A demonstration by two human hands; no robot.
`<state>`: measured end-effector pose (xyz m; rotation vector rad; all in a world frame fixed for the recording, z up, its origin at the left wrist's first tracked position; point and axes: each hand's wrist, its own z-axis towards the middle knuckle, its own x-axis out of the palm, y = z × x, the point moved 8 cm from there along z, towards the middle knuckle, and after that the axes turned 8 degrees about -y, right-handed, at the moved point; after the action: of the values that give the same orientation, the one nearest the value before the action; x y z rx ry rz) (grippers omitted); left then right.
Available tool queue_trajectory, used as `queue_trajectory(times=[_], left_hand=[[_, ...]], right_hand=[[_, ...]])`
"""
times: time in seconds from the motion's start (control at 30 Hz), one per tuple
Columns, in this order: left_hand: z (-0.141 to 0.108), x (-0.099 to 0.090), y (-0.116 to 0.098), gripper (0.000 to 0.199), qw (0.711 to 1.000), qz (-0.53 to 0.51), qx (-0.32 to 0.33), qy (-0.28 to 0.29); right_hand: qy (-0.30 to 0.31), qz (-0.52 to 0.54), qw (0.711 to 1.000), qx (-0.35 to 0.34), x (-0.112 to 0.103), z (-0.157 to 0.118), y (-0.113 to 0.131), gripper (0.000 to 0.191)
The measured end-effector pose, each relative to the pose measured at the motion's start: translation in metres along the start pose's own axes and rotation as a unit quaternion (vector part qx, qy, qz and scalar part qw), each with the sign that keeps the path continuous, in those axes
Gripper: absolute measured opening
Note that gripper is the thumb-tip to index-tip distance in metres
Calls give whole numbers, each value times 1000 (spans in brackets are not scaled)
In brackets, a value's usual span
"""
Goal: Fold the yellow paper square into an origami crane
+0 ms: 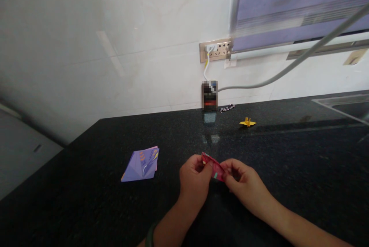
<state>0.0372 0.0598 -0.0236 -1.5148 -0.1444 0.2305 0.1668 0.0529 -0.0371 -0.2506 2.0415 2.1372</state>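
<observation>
A small folded red origami paper (pixel 216 169) with bits of green and yellow pattern is held just above the dark counter. My left hand (pixel 195 176) pinches its left part between thumb and fingers. At the right end, my right hand (pixel 241 177) grips the paper with thumb and fingertips. Part of the paper is hidden behind the fingers of both hands. To the left lies a stack of purple patterned origami paper (pixel 141 165), with a pink edge showing beneath. Farther back on the right sits a yellow folded paper crane (pixel 247 122).
A black granite counter (pixel 95 201) runs along a pale tiled wall. Against the wall stands a small dark box, blurred out (pixel 210 96), beside a black-and-white beaded strand (pixel 227 108). A white plug sits in a wall socket (pixel 216 49), and a grey cable (pixel 276 75) stretches right.
</observation>
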Motion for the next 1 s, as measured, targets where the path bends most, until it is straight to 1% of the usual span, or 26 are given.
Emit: queue_trajectory(times=[0.07,0.13,0.17,0.23,0.3,0.37,0.47,0.53,0.63,0.9,1.0], left_hand=[[6,-4,3,7,1000,-3,-11,-10],[10,-8,5,8,1000,-8,-14,-21],[11,-7,7,8,1000,-15,-17,-14],[9,-2,10,8,999,-32,-29,12],[5,6,13,8,997,-52,-44,47],[0,12,14,8,993,-70,-61,77],[-4,15,14,6,988,-87,-87,90],[-5,15,13,6,987,-90,-101,82],[-5,14,12,8,987,-84,-114,76],[-10,18,15,16,979,-89,-159,92],[-10,20,16,15,975,-103,-168,105]], right_hand=[[6,7,1000,15,1,-2,1,10],[7,36,998,42,0,-3,1,12],[6,58,997,56,-1,-2,0,12],[3,105,991,80,-2,-1,-1,14],[2,145,985,97,-3,1,-4,22],[8,171,979,111,-1,2,-7,25],[29,182,975,128,4,1,-11,24],[38,176,975,127,7,1,-11,24],[37,148,983,106,7,1,-10,25],[17,90,993,72,0,3,-9,25],[9,77,995,63,-3,5,-7,25]])
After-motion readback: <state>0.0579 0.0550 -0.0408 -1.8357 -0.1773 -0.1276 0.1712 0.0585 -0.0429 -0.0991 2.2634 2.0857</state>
